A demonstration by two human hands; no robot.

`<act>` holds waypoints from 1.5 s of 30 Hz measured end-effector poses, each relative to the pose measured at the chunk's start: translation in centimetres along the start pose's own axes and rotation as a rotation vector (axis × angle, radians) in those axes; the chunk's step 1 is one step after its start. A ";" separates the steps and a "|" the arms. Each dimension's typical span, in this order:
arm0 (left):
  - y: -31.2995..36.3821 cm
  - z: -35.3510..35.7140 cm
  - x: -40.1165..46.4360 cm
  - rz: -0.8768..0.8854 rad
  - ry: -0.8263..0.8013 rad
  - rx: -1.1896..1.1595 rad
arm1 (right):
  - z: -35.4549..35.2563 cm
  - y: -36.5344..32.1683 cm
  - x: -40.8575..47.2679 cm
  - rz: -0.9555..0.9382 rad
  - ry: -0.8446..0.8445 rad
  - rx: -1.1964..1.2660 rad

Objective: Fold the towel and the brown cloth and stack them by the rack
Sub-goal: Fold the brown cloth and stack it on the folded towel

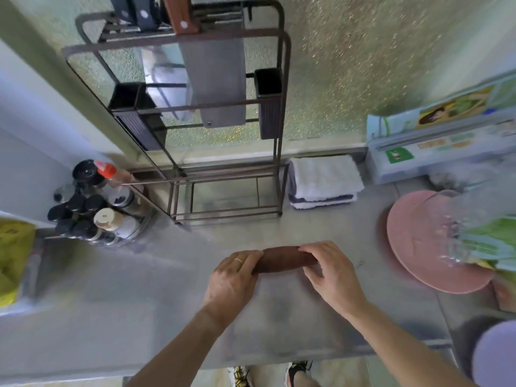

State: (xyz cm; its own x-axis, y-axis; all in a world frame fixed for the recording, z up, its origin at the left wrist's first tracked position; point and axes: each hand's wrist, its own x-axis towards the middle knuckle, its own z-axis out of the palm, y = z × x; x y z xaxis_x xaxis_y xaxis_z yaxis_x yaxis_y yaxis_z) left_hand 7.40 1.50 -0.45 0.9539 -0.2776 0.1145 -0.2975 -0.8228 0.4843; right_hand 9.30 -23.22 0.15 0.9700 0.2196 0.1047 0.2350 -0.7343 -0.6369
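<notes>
Nearest the camera, both hands work at the front-centre of the grey counter (139, 303). The left hand (233, 277) curls over the left end of the brown cloth (283, 259), fingers bent down onto it, and the right hand (331, 270) pinches the right end between thumb and fingertips. The cloth lies between them as a narrow, compact roll or tight fold (which of the two, the blur does not let me tell), resting on the counter and well apart from the rack. So this half of the job looks nearly shaped but not yet placed.

Farther back, the white towel (325, 178) already sits folded in a neat block with a dark stripe along its front edge, touching or just beside the right foot of the metal rack (226, 191), against the back wall. That half appears done.

What remains, as I judge it, is to finish the brown cloth and carry it back onto the towel. A pink plate (413, 241) sits to the right, clear of the path.
</notes>
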 end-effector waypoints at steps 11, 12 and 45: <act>11.3 1.1 20.0 0.049 0.048 0.203 | -10.9 8.4 13.0 0.087 0.227 -0.154; 11.0 1.5 21.4 0.024 0.033 0.226 | -10.8 8.8 14.2 0.077 0.229 -0.151; 5.8 12.0 23.5 -0.210 -0.126 0.333 | 1.4 16.4 16.4 0.071 -0.195 -0.423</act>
State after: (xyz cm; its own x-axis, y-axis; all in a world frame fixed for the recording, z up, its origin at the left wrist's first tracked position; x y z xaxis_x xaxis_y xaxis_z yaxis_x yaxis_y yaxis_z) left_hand 27.60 -15.75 -5.40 0.9890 -0.1280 -0.0744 -0.1132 -0.9777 0.1766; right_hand 28.99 -30.80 -9.62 0.9641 0.2464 -0.0993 0.2129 -0.9401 -0.2661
